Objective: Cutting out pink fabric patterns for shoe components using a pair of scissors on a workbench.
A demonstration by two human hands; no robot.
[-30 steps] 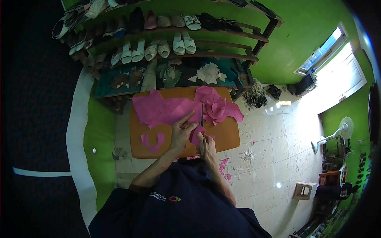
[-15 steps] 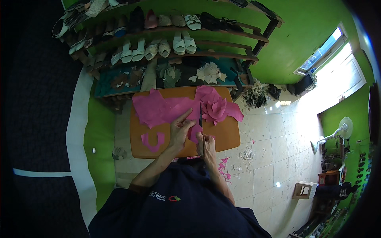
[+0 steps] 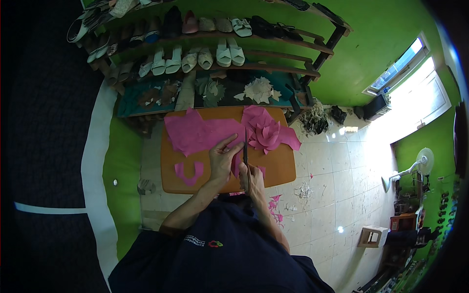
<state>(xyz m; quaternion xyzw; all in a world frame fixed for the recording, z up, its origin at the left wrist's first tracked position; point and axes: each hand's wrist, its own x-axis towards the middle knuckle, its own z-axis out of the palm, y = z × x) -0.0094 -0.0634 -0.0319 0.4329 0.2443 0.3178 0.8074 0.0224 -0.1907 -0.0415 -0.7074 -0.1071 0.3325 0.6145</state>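
Pink piece (image 3: 236,165): low at the centre of the work, between the two hands above the near part of the desk, partly covered by fingers
Left hand (image 3: 223,160): just left of the pink piece, index finger and thumb parted at the tips and pointing toward the scissors; whether the fingers underneath pinch the pink piece, I cannot tell
Right hand (image 3: 251,178): closed around the handles of the scissors, near the front edge of the desk
Scissors (image 3: 245,152): dark, blades pointing away from the person, just right of the left thumb; how far the blades are parted, I cannot tell
Desk (image 3: 281,167): orange-brown, rounded corners, carrying the pink material
Large pink sheet (image 3: 195,133): flat over the far left part of the desk, irregular in outline
Pink pile (image 3: 266,135): overlapping pieces at the far right, one end reaching past the desk edge
U-shaped pink piece (image 3: 189,181): near left on the desk, apart from the left hand
Floor scraps: pink scraps (image 3: 275,207) and pale scraps (image 3: 305,190) on light tiles to the right
Rack (image 3: 273,41): wooden, beyond the desk, rows of shoes and white sandals (image 3: 229,54) on its shelves
Fan (image 3: 425,158): white, at far right
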